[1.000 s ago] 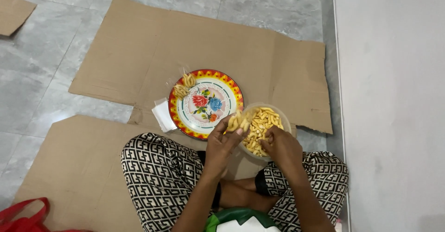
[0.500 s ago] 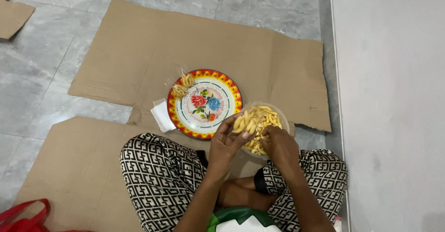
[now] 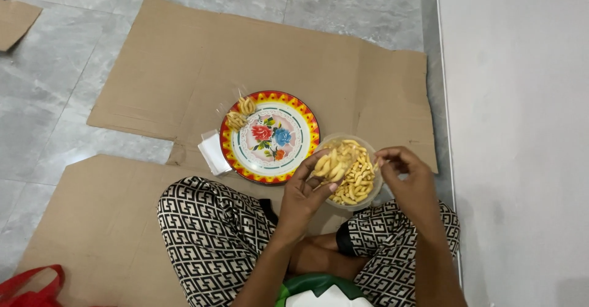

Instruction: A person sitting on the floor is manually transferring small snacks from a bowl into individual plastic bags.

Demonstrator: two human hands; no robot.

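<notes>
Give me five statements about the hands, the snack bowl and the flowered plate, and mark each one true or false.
1. The left hand holds a small clear bag of yellow snack sticks. True.
2. The bowl of snack sticks is empty. False: it is full of yellow sticks.
3. The flowered plate carries two small filled bags on its upper left rim. True.
4. The right hand rests on the flowered plate. False: it is raised at the bowl's right edge, fingers pinched together.
5. The plate lies directly on the grey tiles. False: it lies on brown cardboard, with a stack of clear bags beside it.
</notes>
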